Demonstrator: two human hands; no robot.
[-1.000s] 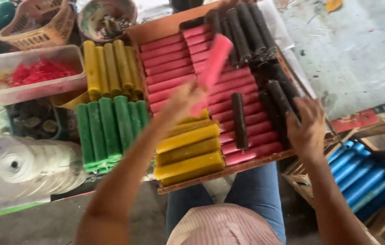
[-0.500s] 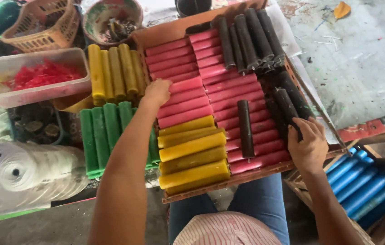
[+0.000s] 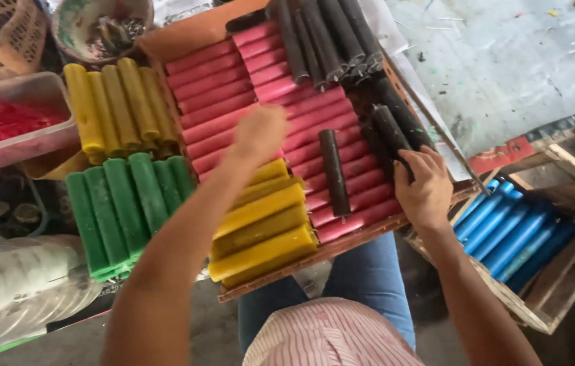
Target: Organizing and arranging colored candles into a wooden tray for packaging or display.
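Pink sticks: a big bed of pink wax-like sticks laid side by side on a brown tray that rests across the person's lap, filling most of its middle.

Left hand: left hand sits right over the pink rows, blurry, fingers curled under. Honestly can't tell if it's gripping a stick or just pressing on the rows.

Right hand: right hand is at the tray's right edge, fingers wrapped round the near end of a dark stick from the pile there, so closed on that one.

Around it: one loose dark brown stick lies across the pink rows between the two hands. Yellow sticks are stacked at the near corner of the tray. More yellow ones and green sticks lie left of the tray, blue sticks in a wooden crate to the right.

What could go wrong: my guess is the tray is only balanced on the knees, so a shove from either hand could tip it and roll the near yellow stack off the edge. The loose dark stick could roll too.

Hard to see: left palm and fingertips are hidden and motion-blurred. The far end of the tray and the dark pile are cut off at the top, and the bowl contents are too murky to name.
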